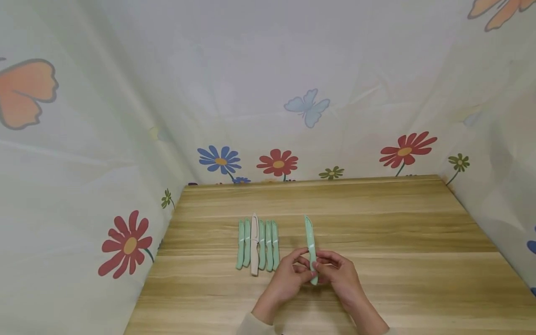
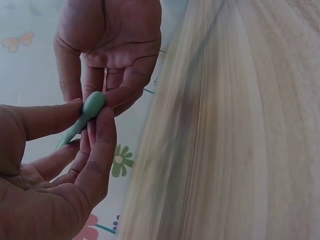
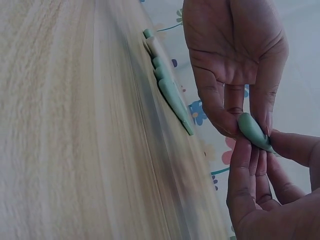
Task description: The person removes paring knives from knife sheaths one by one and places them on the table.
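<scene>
A mint-green knife [image 1: 310, 235], its blade end pointing away toward the back of the table, is held between both hands. My left hand [image 1: 289, 277] pinches its handle from the left, thumb and fingertips on it. From the other side my right hand [image 1: 340, 274] pinches the same handle. In the left wrist view the rounded handle end [image 2: 93, 104] shows between the fingertips of both hands. To the left lies a side-by-side row of several mint-green knives [image 1: 269, 246], with one larger beige knife [image 1: 254, 253] among them, tips toward the back.
The wood-grain table [image 1: 418, 279] reaches back to a pale cloth wall [image 1: 259, 93] printed with flowers and butterflies. Similar cloth hangs along the left and right sides. In the right wrist view the row of knives [image 3: 172, 100] lies near the table's edge.
</scene>
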Action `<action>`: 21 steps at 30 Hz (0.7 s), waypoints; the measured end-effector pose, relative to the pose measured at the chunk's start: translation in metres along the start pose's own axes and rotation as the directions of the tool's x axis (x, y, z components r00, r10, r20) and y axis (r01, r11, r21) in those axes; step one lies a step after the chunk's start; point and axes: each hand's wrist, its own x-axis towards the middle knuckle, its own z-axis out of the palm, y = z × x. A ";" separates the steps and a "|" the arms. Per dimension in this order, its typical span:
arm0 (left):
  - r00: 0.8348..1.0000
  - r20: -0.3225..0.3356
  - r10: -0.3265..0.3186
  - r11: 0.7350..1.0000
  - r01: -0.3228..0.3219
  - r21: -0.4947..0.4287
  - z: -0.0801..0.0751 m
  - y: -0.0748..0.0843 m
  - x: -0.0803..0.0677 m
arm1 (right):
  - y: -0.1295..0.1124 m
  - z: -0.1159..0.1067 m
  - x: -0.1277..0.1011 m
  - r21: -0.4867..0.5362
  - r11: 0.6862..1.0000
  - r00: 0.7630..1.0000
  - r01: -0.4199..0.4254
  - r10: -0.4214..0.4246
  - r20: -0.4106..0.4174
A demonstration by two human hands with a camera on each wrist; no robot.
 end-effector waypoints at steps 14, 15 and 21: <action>1.000 0.016 0.005 1.000 -0.006 0.014 0.001 -0.001 0.000 | 0.000 -0.004 -0.002 0.004 1.000 1.000 -0.023 0.023 0.000; 1.000 0.017 0.007 1.000 -0.007 0.017 0.001 -0.001 0.000 | 0.000 -0.004 -0.002 0.003 1.000 1.000 -0.025 0.025 -0.002; 1.000 0.022 0.018 0.999 -0.019 0.026 0.002 0.000 -0.001 | -0.001 -0.004 -0.003 0.005 1.000 1.000 -0.027 0.027 -0.011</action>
